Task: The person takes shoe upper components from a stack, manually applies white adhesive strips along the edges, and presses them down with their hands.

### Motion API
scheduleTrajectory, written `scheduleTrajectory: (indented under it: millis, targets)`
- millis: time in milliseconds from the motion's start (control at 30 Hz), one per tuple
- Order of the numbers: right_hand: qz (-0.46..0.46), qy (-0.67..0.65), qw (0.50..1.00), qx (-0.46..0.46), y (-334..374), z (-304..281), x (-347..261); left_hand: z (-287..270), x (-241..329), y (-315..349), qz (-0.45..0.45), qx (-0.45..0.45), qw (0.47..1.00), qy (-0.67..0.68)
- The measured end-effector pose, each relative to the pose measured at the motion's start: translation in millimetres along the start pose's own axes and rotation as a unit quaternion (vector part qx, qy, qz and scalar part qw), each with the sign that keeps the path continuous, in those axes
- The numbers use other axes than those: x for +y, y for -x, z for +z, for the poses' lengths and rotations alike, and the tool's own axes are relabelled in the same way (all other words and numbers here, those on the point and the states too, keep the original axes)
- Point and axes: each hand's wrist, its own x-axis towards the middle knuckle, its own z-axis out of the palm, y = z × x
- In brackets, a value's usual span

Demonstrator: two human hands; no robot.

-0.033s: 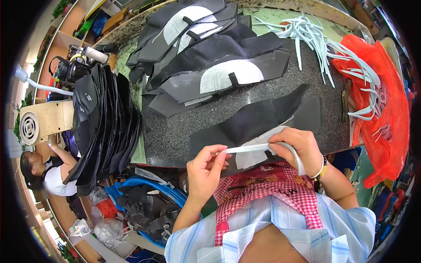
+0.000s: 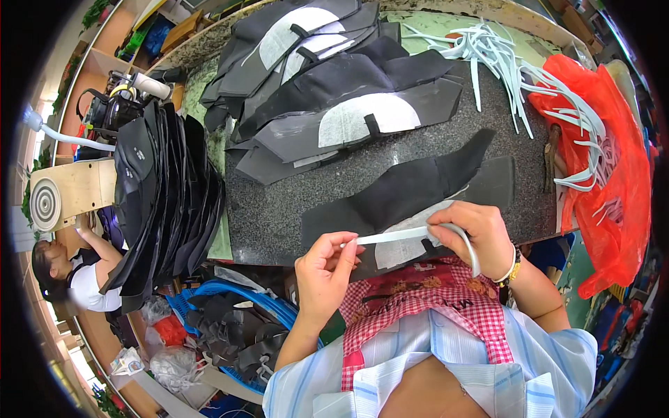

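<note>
Keep the narrow pale strip (image 2: 394, 236) flat and evenly taut between the hands, pinching lightly so it won't twist. The left hand (image 2: 324, 268) pinches it near one end; the right hand (image 2: 481, 237) holds it farther along. It looks smooth and bluish-white (the rest curls below the right hand), crossing before a white patch (image 2: 398, 256).

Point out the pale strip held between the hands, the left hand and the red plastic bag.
Pale strip (image 2: 394, 237): head view, on its straight stretch.
Left hand (image 2: 323, 270): head view, on the middle of the hand.
Red plastic bag (image 2: 630, 184): head view, on its right side.
</note>
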Motion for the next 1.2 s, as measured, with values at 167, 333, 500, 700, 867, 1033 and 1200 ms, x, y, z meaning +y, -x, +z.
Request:
scheduleTrajectory:
  millis: [167,333,500,700,867,1033,1200]
  targets:
    - [0.008,0.089,0.996,-0.027,-12,7,5,-2,-22,3,-0.032,0.041,0.998,-0.02]
    - [0.033,0.115,0.992,-0.046,-21,10,8,4,-19,2,-0.04,0.061,0.995,-0.074]
    - [0.043,0.174,0.981,-0.073,-23,14,14,14,-4,1,-0.021,0.047,0.976,-0.213]
    - [0.059,0.086,0.992,-0.064,-22,10,24,72,6,7,0.359,-0.079,0.796,-0.48]
    - [0.111,0.017,0.992,0.059,-8,-31,29,76,-7,9,0.364,-0.095,0.735,-0.564]
    - [0.121,0.07,0.988,0.059,-13,-33,35,81,1,7,0.347,-0.101,0.694,-0.622]
    - [0.129,0.123,0.983,0.037,-21,-32,42,93,3,1,0.331,-0.115,0.665,-0.66]
